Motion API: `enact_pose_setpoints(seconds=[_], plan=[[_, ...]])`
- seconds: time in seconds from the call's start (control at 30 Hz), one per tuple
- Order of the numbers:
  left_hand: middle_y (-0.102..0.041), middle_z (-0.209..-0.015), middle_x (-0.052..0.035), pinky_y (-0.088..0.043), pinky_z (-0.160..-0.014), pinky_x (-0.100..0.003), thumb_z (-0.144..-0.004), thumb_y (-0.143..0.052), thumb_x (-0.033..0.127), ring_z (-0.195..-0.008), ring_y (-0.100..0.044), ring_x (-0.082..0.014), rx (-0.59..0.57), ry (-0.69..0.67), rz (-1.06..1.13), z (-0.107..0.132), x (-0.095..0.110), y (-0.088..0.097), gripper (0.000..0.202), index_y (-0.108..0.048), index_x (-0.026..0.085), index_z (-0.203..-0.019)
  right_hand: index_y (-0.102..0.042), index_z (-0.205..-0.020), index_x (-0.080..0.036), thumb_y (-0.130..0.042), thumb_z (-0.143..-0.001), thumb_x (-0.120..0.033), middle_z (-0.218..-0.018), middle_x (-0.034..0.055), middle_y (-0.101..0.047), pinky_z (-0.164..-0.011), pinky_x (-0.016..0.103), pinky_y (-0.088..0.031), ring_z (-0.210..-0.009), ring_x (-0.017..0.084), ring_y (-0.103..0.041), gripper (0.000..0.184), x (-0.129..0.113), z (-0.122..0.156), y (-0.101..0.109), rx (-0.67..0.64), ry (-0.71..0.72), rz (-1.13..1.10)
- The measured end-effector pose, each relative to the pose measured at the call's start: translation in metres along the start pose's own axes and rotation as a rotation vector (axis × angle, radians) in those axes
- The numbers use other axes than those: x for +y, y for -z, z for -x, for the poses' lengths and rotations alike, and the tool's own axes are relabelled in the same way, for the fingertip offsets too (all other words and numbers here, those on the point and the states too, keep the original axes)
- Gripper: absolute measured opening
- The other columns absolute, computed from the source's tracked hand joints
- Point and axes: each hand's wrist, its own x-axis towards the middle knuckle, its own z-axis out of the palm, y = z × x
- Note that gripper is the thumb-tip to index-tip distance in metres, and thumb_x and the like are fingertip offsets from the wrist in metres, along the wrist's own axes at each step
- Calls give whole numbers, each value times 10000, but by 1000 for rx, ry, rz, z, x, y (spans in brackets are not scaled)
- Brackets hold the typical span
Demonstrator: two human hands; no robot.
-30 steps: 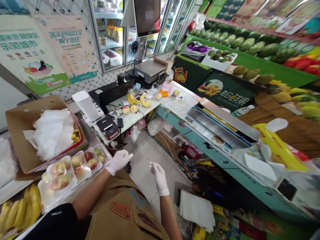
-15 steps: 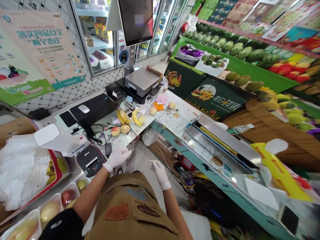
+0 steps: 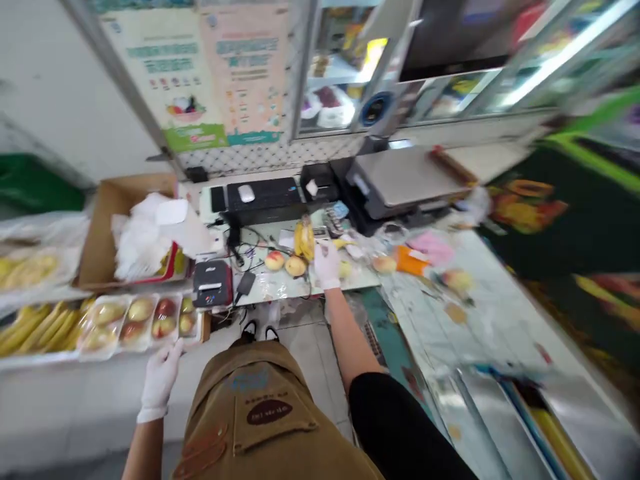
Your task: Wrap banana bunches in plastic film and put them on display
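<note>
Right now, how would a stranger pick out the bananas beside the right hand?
Find the black keyboard under the wall posters. On the counter just before it lies a small bunch of bananas, left of the right hand. Unlike the round fruits beside it, it is long and yellow.

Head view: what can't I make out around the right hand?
Head view only:
Right hand: glove back hides the fingers; a grip cannot be told.
Fruit: smeared by motion blur.
Posters: print too small and blurred.
Screen: cut off by top edge.
</note>
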Motion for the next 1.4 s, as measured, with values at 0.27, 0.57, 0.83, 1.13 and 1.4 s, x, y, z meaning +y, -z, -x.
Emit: enact_pose_setpoints(seconds=[0.27,0.57,0.83,1.13,1.4], plan=[[-441,-612,18,-406,-687,-309,-844,-560,870,-656,-441,-162,178,159,196,108,-16,-42,709,-380,243,-565,-751,-1034,-223,-587,-977,-437,-856,52,-721,-842,365,-539,-830,224,-651,275,-47,158,-110,-610,138,-281],[-537,-655,-7,-452,-704,-307,-876,-568,869,-691,-509,-189,549,313,522,157,-92,-25,691,-485,234,-619,-825,-1136,-268,-604,-1025,-370,-1101,62,-845,-947,382,-579,-1001,255,-777,268,-50,319,-120,-2089,505,134],[-521,-646,0,-433,-695,-315,-905,-549,851,-668,-485,-182,634,282,648,171,-207,40,693,-433,238,-603,-801,-1108,-233,-646,-976,-572,-1025,76,-820,-912,401,-599,-948,250,-767,396,-68,418,-242,-1921,409,210],[-656,-741,-42,-473,-795,-334,-943,-542,677,-782,-617,-225,981,285,674,202,-294,212,536,-644,222,-679,-804,-1093,-209,-764,-883,-696,-958,81,-801,-843,369,-594,-853,214,-752,532,-121,623,-322,-2098,156,126],[-645,-709,-64,-493,-769,-357,-906,-539,790,-758,-612,-241,1184,473,929,187,-363,252,628,-600,225,-639,-833,-996,-199,-821,-691,-899,-888,79,-791,-730,336,-532,-764,196,-718,763,-114,738,-414,-2287,58,381]])
